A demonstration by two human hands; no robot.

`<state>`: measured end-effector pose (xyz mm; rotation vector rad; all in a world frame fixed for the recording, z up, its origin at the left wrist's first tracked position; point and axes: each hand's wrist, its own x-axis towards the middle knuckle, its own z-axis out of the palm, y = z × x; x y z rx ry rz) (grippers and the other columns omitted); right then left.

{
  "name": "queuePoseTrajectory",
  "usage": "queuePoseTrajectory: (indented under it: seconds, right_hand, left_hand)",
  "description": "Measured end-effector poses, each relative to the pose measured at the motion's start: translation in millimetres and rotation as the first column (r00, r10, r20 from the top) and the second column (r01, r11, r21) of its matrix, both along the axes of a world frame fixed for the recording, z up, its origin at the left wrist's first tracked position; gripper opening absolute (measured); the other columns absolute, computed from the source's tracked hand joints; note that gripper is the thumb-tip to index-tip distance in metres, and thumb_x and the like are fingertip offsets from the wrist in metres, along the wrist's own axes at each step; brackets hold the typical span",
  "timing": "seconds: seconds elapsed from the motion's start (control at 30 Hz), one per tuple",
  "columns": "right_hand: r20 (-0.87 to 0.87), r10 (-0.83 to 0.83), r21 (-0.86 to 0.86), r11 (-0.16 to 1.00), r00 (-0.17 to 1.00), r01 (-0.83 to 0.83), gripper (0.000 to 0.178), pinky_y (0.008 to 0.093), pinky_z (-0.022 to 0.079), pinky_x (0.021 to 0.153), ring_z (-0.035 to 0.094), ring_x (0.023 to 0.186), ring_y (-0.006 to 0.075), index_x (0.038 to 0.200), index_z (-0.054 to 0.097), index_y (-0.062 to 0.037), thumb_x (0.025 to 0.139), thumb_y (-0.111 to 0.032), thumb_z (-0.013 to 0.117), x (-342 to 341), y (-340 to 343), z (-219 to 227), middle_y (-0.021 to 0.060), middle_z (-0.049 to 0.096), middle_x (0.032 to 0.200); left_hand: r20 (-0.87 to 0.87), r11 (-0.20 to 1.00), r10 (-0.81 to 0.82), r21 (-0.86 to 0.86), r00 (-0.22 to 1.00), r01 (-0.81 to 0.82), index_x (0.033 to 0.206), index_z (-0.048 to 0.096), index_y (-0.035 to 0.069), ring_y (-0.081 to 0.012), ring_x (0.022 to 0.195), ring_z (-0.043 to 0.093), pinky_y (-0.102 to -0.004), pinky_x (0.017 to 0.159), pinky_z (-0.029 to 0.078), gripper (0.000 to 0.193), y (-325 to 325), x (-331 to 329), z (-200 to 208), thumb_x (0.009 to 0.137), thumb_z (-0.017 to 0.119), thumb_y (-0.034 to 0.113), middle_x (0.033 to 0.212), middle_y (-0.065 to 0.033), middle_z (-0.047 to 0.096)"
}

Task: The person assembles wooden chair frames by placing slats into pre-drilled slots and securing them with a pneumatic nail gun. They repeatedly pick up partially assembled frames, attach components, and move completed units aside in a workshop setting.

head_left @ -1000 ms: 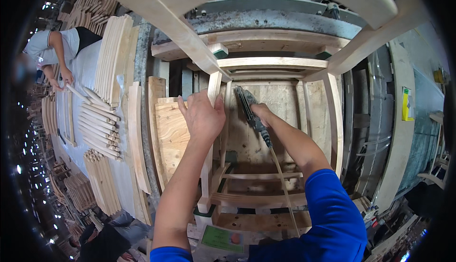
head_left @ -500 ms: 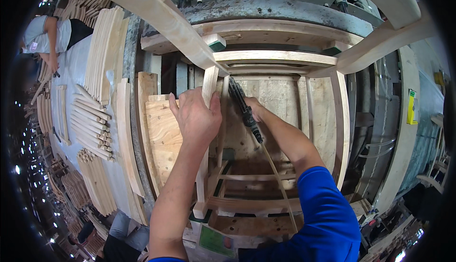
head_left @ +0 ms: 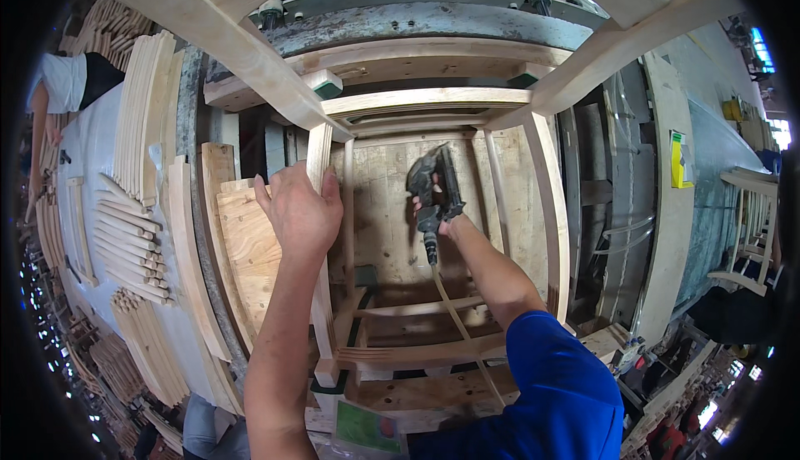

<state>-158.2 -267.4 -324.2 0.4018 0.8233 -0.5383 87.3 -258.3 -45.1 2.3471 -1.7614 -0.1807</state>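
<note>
A pale wooden chair frame stands before me, with a crossbar [head_left: 425,100] between its posts. My left hand [head_left: 302,214] is closed round the frame's left upright [head_left: 319,156], its thumb on the inner side. Inside the frame, my right hand [head_left: 451,223] grips a black pneumatic nail gun [head_left: 450,178] by the handle. The gun is held apart from the wood, above the board at the bottom of the frame. From its handle end a thin tan air hose [head_left: 457,327] runs down towards my right sleeve. Some right-hand fingers are hidden behind the tool.
Stacked wooden slats [head_left: 143,127] and several loose wooden pieces [head_left: 125,239] lie on a table at the left, where another person [head_left: 62,85] stands. A metal beam [head_left: 433,22] crosses the back. A yellow-green tag [head_left: 682,160] hangs at the right.
The nail gun has moved away from the corner by the left upright to the middle of the frame, and it has turned. My left hand keeps its grip. The whole view has shifted.
</note>
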Motion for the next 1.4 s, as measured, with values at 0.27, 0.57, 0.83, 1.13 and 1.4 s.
queuePoseTrajectory:
  seconds: [0.27, 0.57, 0.83, 1.13, 1.4]
  right_hand:
    - [-0.150, -0.118, -0.034, 0.993, 0.982, 0.114, 0.064, 0.0453, 0.057, 0.061, 0.066, 0.067, 0.0298, 0.101, 0.065, -0.0049, 0.078, -0.062, 0.083, -40.2, -35.6, 10.9, 0.0136, 0.067, 0.082]
    - [-0.208, -0.123, -0.036, 0.992, 0.970, 0.118, 0.051, 0.0465, 0.057, 0.057, 0.066, 0.065, 0.0307, 0.097, 0.064, -0.0066, 0.086, -0.054, 0.078, -54.0, -36.4, -10.9, 0.0145, 0.067, 0.079]
    - [-0.964, 0.239, 0.234, 0.541, -0.120, -0.808, 0.068, 0.0491, 0.057, 0.086, 0.074, 0.093, 0.0393, 0.119, 0.069, 0.0088, 0.105, -0.055, 0.050, -31.4, -20.6, 19.2, 0.0269, 0.075, 0.097]
    - [-0.987, -0.043, 0.140, -0.716, -0.157, -0.684, 0.059, 0.0438, 0.051, 0.106, 0.063, 0.125, 0.0369, 0.146, 0.048, 0.0023, 0.105, -0.040, 0.056, 76.1, 41.0, 69.5, 0.0224, 0.067, 0.130]
    - [-0.994, -0.011, 0.074, -0.792, -0.107, -0.606, 0.058, 0.0447, 0.051, 0.105, 0.066, 0.121, 0.0384, 0.144, 0.052, 0.0010, 0.103, -0.039, 0.059, 103.0, 61.1, 52.1, 0.0227, 0.068, 0.128]
  left_hand:
    - [0.010, 0.999, 0.036, 0.032, 0.999, -0.037, 0.111, 0.066, 0.001, -0.0380, 0.113, 0.060, -0.0601, 0.120, 0.025, 0.032, 5.9, 5.8, -1.0, 0.101, 0.063, 0.031, 0.099, -0.0202, 0.067]
    - [-0.012, 0.999, 0.029, 0.016, 0.999, -0.029, 0.111, 0.067, 0.002, -0.0394, 0.112, 0.060, -0.0598, 0.119, 0.026, 0.032, 4.3, 6.4, 0.2, 0.099, 0.064, 0.032, 0.101, -0.0205, 0.068]
    - [0.049, 0.996, 0.034, -0.086, 0.998, -0.029, 0.103, 0.068, 0.003, -0.0377, 0.108, 0.062, -0.0599, 0.116, 0.030, 0.035, 9.4, 15.3, -19.1, 0.097, 0.063, 0.038, 0.100, -0.0189, 0.070]
    - [0.069, 0.999, 0.011, -0.036, 0.998, -0.009, 0.103, 0.068, 0.001, -0.0376, 0.107, 0.063, -0.0629, 0.115, 0.031, 0.036, 10.9, 16.9, -16.1, 0.098, 0.062, 0.037, 0.100, -0.0177, 0.070]
    - [0.076, 1.000, 0.018, 0.013, 0.997, -0.019, 0.112, 0.069, 0.001, -0.0370, 0.110, 0.063, -0.0615, 0.117, 0.028, 0.040, 11.2, 18.5, -18.8, 0.100, 0.060, 0.038, 0.101, -0.0164, 0.071]
